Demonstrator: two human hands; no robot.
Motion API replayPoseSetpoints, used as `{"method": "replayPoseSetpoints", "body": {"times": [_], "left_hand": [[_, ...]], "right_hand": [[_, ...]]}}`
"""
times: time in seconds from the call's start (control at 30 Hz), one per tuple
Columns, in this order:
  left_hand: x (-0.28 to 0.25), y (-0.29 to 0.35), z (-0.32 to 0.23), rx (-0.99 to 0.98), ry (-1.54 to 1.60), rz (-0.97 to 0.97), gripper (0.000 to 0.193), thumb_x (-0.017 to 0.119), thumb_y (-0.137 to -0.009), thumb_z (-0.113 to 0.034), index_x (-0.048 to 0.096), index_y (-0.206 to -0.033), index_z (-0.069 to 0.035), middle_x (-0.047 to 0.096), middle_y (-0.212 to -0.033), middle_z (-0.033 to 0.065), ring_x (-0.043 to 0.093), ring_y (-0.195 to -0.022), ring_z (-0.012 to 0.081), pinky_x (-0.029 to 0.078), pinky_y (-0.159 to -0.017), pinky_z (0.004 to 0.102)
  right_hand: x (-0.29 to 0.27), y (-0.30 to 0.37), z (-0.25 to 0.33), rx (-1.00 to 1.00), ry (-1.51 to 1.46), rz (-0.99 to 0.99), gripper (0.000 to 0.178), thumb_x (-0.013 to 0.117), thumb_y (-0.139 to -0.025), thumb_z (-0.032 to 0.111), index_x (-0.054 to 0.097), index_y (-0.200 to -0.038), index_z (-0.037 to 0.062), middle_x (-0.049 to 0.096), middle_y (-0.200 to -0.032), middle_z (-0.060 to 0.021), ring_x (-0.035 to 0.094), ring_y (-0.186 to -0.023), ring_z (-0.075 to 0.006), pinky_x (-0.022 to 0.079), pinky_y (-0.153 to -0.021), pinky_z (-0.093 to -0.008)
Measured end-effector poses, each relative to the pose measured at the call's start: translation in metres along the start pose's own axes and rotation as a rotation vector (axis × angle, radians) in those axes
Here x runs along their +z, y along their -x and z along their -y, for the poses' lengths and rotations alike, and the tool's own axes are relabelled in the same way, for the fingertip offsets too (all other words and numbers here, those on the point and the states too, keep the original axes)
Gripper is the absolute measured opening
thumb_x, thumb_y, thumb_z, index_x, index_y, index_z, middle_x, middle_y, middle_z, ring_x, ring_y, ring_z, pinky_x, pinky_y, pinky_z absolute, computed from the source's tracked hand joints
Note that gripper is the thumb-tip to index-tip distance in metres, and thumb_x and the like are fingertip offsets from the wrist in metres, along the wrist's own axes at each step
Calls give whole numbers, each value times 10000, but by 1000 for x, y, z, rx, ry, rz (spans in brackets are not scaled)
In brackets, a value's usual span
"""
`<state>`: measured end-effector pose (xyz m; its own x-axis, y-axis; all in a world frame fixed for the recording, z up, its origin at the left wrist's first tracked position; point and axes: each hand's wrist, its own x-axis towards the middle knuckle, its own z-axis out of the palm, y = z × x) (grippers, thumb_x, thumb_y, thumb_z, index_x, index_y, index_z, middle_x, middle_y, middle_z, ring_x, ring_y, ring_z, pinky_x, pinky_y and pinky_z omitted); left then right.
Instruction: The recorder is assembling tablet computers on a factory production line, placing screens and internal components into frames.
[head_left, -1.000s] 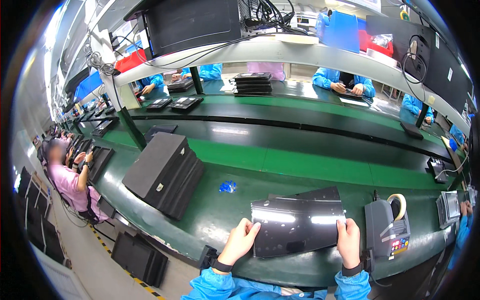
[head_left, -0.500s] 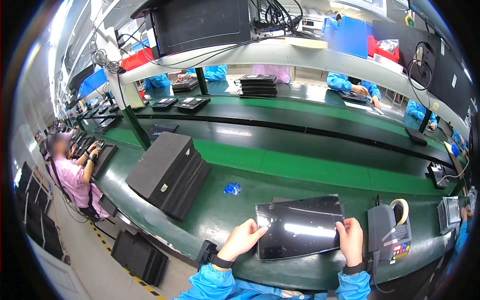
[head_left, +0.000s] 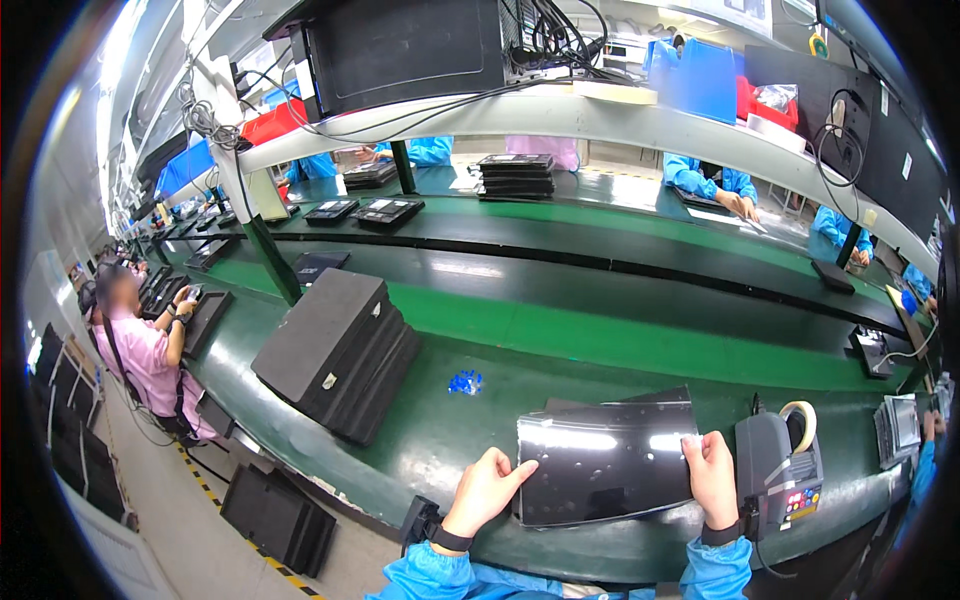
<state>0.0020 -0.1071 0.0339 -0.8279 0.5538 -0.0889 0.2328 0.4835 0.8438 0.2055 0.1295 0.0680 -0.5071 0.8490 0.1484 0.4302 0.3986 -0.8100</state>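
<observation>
Between my hands is a glossy black display panel (head_left: pixel 605 470), tilted, with bright light streaks and small pale spots on its face. My left hand (head_left: pixel 487 490) pinches its left edge between thumb and fingers. On the right edge, my right hand (head_left: pixel 712 478) grips near the upper corner. Part of another dark flat piece (head_left: pixel 568 404) shows behind the panel's top edge; most of it is hidden. A small pile of blue bits (head_left: pixel 465 382) lies on the green bench beyond my left hand. To the right of my right hand stands a grey tape dispenser (head_left: pixel 775 460).
A tall stack of black foam trays (head_left: pixel 335 355) stands at the left. Panels are piled at the far right (head_left: pixel 897 430). A conveyor (head_left: pixel 560 270) crosses behind the bench under a white shelf beam (head_left: pixel 640 112). A person in pink (head_left: pixel 140 350) works at the left; others sit across.
The panel has tilted, and its light reflections have shifted upward and split in two. Both hands have moved slightly right, still holding its edges.
</observation>
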Motion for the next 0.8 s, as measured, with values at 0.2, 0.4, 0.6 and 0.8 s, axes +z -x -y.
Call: {"method": "replayPoseSetpoints", "body": {"times": [0.2, 0.4, 0.6, 0.8], "left_hand": [[12, -6, 0, 136, 221, -179, 267, 623, -885, -243, 549, -775, -11, 558, -615, 38, 501, -573, 89, 426, -536, 267], [12, -25, -23, 289, 514, -194, 320, 576, -923, -256, 514, -1105, 1, 604, -960, 113, 577, -889, 151, 481, -768, 299], [9, -15, -67, 247, 866, 55, 309, 512, -965, -218, 560, -1155, 20, 615, -1072, 53, 533, -1013, 128, 427, -892, 277], [-1, -5, -69, 333, 730, -19, 246, 501, -965, -168, 564, -1116, 16, 616, -1017, 28, 542, -914, 101, 446, -840, 262]], "right_hand": [[-10, -10, -30, 92, -430, 46, 181, 588, -911, 160, 492, -820, 35, 459, -684, 47, 387, -633, -36, 336, -549, -218], [-18, 3, -15, -6, -589, -19, 149, 602, -898, 121, 472, -849, 66, 367, -695, 76, 297, -630, -9, 235, -530, -196], [-8, 10, -9, -189, -747, -57, 164, 588, -900, 96, 428, -862, 87, 360, -742, 69, 322, -653, -19, 265, -560, -181], [-11, 20, 10, -70, -748, 88, 49, 536, -910, 46, 523, -954, 31, 523, -841, 30, 449, -750, -53, 381, -688, -212]]}}
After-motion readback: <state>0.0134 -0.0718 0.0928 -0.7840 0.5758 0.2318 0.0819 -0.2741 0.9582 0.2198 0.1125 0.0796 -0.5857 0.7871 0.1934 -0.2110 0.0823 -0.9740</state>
